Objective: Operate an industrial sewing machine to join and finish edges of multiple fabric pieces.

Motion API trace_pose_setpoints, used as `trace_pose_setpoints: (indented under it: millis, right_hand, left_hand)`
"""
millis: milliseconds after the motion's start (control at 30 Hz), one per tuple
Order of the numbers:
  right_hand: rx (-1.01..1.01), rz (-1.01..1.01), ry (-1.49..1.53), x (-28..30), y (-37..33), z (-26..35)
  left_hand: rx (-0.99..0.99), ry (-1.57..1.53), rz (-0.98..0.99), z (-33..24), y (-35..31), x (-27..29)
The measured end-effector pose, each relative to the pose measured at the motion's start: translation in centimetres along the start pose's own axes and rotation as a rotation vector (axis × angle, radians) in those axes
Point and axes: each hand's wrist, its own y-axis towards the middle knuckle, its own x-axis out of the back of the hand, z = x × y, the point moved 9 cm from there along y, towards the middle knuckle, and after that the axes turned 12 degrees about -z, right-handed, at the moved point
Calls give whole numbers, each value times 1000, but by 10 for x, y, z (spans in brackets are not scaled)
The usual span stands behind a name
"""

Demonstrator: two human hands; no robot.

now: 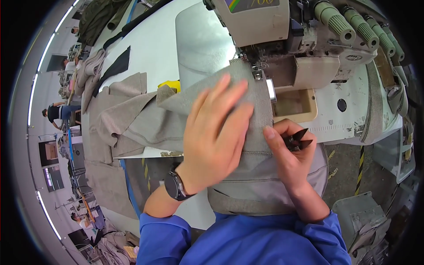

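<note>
My left hand [216, 132] lies over a piece of grey-beige fabric [258, 110], fingers stretched out and slightly blurred. A dark watch is on that wrist. At the fabric's right edge my right hand [291, 152] pinches the cloth between thumb and finger. The same hand has dark thread snips [297, 142] tucked in its palm, blades pointing right. The fabric's far end reaches the presser foot [257, 70] of an overlock sewing machine [260, 22]; whether it is under the foot I cannot tell. Nearer me, the cloth drapes over the table edge onto my lap.
More grey fabric [119, 115] is heaped at the left, beside a yellow item [170, 85] and a black cloth piece [115, 66]. A beige tray [296, 106] sits right of the needle area. Plastic bins [360, 214] stand at the lower right. Other people work far left.
</note>
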Motion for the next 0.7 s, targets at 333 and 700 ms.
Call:
trace_pose_setpoints:
  millis: [333,700]
  right_hand:
    - [-307,-34,120,7,-9,-20]
    - [-156,-28,148,-3,-8,-21]
  left_hand:
    - [-174,319,-99,-18,-103,18]
    - [42,-118,-97,-3,7,77]
